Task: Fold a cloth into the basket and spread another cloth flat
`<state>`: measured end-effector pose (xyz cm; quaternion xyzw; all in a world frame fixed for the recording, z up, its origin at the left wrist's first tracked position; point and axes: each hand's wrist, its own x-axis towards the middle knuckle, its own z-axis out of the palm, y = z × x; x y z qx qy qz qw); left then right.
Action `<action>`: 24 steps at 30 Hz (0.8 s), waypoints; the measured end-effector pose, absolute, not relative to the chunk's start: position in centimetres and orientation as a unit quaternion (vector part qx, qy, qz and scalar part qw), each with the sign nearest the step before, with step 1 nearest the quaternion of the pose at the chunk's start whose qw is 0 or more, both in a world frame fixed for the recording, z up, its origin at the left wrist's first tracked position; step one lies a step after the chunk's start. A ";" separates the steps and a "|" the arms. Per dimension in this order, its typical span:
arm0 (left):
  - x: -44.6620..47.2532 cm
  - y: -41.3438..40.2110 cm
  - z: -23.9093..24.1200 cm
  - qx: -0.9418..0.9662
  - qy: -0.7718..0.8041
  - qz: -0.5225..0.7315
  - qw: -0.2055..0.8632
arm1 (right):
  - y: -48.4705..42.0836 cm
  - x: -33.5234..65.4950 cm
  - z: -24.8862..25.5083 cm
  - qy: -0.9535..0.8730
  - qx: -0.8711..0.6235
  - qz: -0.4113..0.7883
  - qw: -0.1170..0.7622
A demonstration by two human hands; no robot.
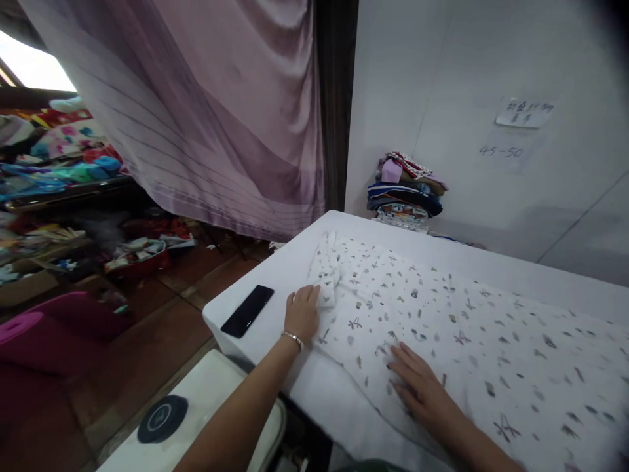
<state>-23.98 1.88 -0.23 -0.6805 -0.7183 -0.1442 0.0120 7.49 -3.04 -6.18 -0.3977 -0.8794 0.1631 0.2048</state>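
Note:
A white cloth (413, 298) with small printed plant-like motifs lies spread on the white table, apparently a garment with a sleeve-like folded part at its left end. At that left edge rests my left hand (302, 313), wearing a bracelet, its fingers laid down against the white folded part (325, 294). Whether any fabric is pinched under the fingertips is hard to see. My right hand (417, 383) lies on the near part of the cloth, palm down, fingers apart. A black phone (247, 311) lies left of my left hand.
The white table (363, 226) stands against a pale wall. Folded clothes (405, 190) are stacked at the back. A white lidded appliance or bin (206, 387) with a dark round part stands at the table's near left. A pink curtain (255, 111) hangs behind; cluttered items lie far left.

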 end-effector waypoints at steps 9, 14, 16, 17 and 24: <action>-33.8 4.3 -1.6 -0.329 -0.866 -0.333 -0.177 | -3.6 9.0 -6.8 -0.865 -0.409 0.190 0.221; -34.7 2.8 -2.0 -0.339 -0.870 -0.317 -0.169 | -3.3 8.2 -6.7 -0.874 -0.386 0.189 0.225; -34.4 2.7 -1.9 -0.352 -0.867 -0.314 -0.162 | -3.3 7.9 -6.5 -0.880 -0.376 0.187 0.223; -34.2 2.8 -1.9 -0.353 -0.865 -0.320 -0.158 | -3.3 7.8 -6.5 -0.881 -0.374 0.187 0.222; -34.1 4.1 -1.6 -0.309 -0.854 -0.408 -0.099 | -4.7 7.3 -7.2 -0.905 -0.315 0.171 0.228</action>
